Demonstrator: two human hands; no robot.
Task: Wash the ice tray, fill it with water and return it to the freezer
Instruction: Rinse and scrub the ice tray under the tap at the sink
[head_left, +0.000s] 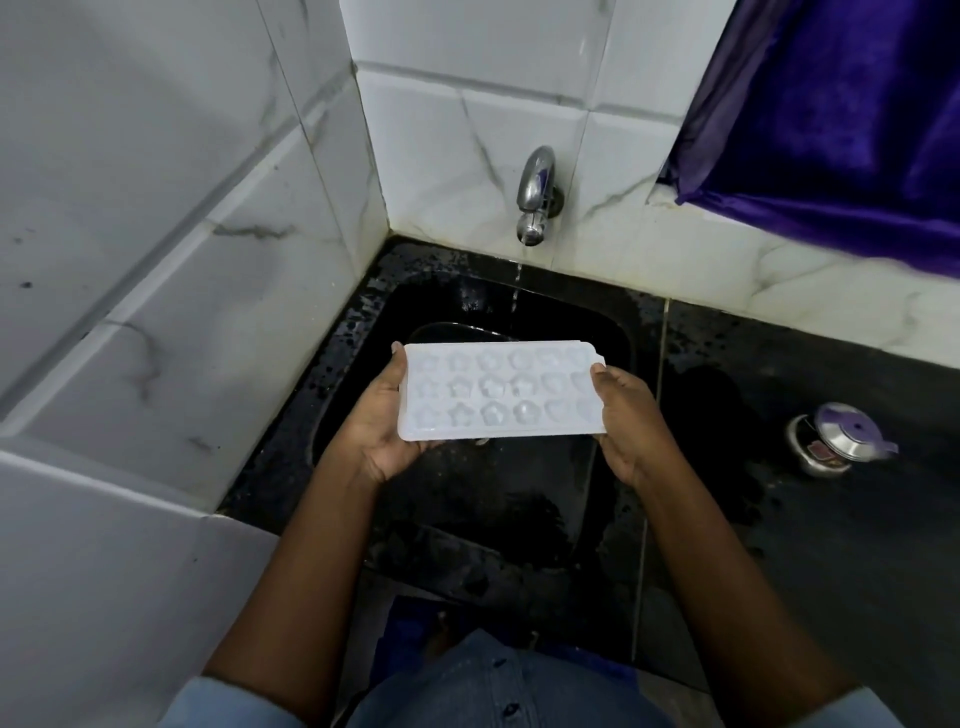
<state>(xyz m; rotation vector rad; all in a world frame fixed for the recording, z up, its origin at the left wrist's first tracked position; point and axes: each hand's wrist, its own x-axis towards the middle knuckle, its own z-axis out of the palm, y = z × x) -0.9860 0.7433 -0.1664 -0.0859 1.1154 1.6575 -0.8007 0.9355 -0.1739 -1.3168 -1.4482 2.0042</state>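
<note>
Ice tray (501, 391) being held level over the black sink (615, 332), short of the tap (535, 200) stream.
Left hand (382, 423) and right hand (626, 418) are gripping its short ends, fingers curled under; I am judging: keep it flat; ease forward under the thin stream (516, 288); fill slowly.

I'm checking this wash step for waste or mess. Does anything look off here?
The tap is running, but its thin stream falls into the sink behind the tray, missing it. The left hand and right hand hold the tray by its ends. The counter by the sink looks wet.
</note>
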